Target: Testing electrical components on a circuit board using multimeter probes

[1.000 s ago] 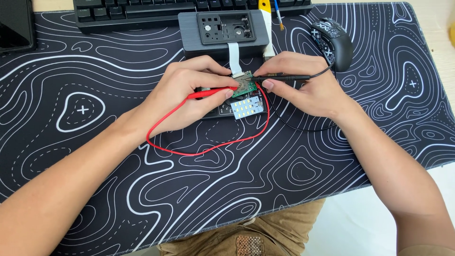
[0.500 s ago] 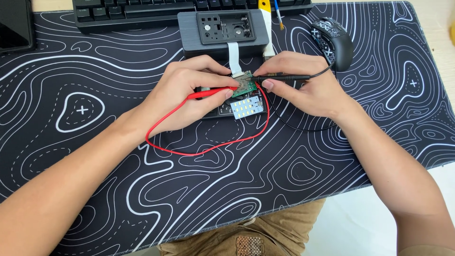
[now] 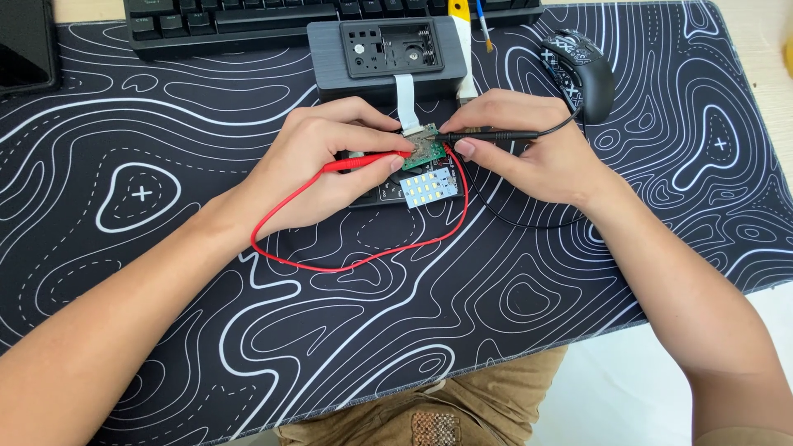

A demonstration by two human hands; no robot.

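red lead wire (image 3: 355,263) loops across the patterned desk mat (image 3: 165,272). left hand (image 3: 330,165) pinches the red probe (image 3: 363,162), right hand (image 3: 529,153) pinches the black probe (image 3: 487,133), both tips on the small green circuit board (image 3: 425,150) above a white led panel (image 3: 428,189). grey housing (image 3: 388,54), mouse (image 3: 582,66) and keyboard (image 3: 248,21) behind.

Both hands, left (image 3: 330,161) and right (image 3: 529,153), meet fingertip-close, each grip pinched.

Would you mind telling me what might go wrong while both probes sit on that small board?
The red probe and black probe tips meet close together on the green circuit board; a slip might bridge contacts. The looping red lead could snag a forearm and tug the probe off.
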